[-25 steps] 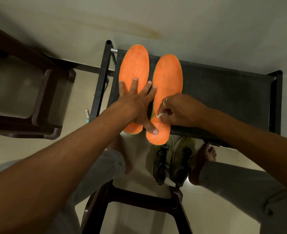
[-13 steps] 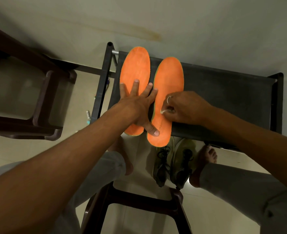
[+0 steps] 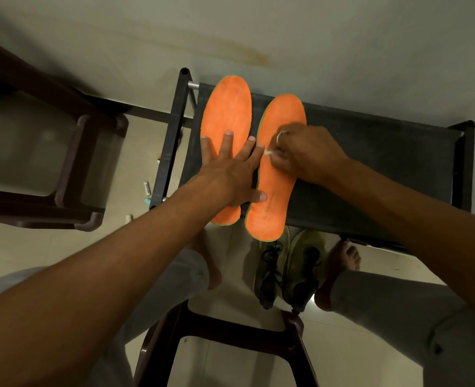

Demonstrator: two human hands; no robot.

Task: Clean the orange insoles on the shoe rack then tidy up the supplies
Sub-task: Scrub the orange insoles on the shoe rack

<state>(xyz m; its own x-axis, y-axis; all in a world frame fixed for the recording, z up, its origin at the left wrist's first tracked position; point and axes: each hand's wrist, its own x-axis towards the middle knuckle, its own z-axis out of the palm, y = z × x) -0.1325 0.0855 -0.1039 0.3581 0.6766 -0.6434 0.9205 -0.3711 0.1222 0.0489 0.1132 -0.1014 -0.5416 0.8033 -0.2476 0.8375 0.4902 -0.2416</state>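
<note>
Centre frame: an open left hand (image 3: 230, 174) pins two insoles (image 3: 228, 107), likely light and floppy, mid-length on the rack (image 3: 384, 163) while the right hand (image 3: 303, 155) pinches a white wad (image 3: 267, 153).

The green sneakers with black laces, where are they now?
In the head view, the green sneakers stand on the floor at lower centre, in front of the shoe rack, just left of the bare right foot.
</note>
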